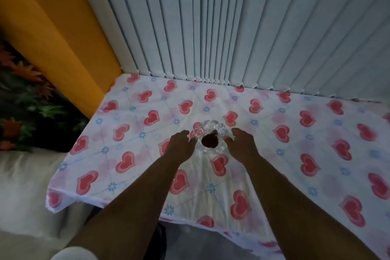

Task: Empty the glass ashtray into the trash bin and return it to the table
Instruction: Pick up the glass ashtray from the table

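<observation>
The glass ashtray point(209, 136) sat mid-bench on the heart-print cloth point(126, 160), a dark heap in its bowl. The left hand point(181, 143) and right hand point(242, 143) flanked it, fingers curled at its sides; blur hid whether either grip actually touched or held the rim. No trash bin showed.
</observation>
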Tool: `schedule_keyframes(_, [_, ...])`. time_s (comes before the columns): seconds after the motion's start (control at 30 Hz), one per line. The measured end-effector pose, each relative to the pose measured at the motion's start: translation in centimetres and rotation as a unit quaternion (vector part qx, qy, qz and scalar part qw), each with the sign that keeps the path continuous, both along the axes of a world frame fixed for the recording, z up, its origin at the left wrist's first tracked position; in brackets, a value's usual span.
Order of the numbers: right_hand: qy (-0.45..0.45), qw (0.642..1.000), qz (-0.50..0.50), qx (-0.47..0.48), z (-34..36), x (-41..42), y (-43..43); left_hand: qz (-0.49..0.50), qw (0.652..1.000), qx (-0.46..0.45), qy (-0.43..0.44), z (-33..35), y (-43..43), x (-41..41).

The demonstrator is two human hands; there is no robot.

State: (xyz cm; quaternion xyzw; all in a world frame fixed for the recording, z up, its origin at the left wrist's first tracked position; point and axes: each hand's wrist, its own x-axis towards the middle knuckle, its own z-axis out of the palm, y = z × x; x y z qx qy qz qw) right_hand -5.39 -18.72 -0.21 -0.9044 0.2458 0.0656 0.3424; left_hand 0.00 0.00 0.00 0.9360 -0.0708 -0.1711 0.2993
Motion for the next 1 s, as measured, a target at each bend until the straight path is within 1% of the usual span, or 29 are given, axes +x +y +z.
schedule_keyframes(0.17, [0.005, 1.000, 0.014, -0.016, -2.1, 2.4, -0.4, 0.002, 1.000, 0.012, 0.021, -2.9, -2.3, 2.8])
schedule_keyframes(0.23, [-0.007, 0.999, 0.018, -0.027, -2.9, 2.9, -0.7, 0.022, 0.999, 0.009, 0.031, -3.9, -2.8, 3.2])
schedule_keyframes(0.4, [-0.028, 0.998, 0.032, -0.051, -3.9, 3.5, -1.1, 0.036, 0.999, 0.015, 0.013, -5.0, -3.3, 3.5])
schedule_keyframes(0.5, [-0.054, 0.997, 0.033, -0.047, -3.3, 3.0, -0.7, 0.058, 0.998, -0.005, 0.012, -4.7, -2.9, 2.8])
schedule_keyframes(0.67, [-0.068, 0.997, 0.031, 0.007, -1.2, 0.7, 1.0, 0.087, 0.996, -0.027, 0.002, -2.8, -0.8, -0.2])
schedule_keyframes(0.8, [-0.054, 0.997, 0.049, 0.038, 0.7, -2.1, 3.7, 0.115, 0.992, -0.046, 0.004, -0.8, 2.4, -4.1])
schedule_keyframes(0.9, [-0.045, 0.994, 0.093, 0.038, 1.7, -4.1, 6.6, 0.161, 0.983, -0.079, 0.027, 0.7, 5.8, -7.8])
schedule_keyframes(1.0, [-0.039, 0.988, 0.143, 0.032, 2.4, -6.1, 10.0, 0.232, 0.963, -0.125, 0.052, 1.8, 9.5, -11.9])
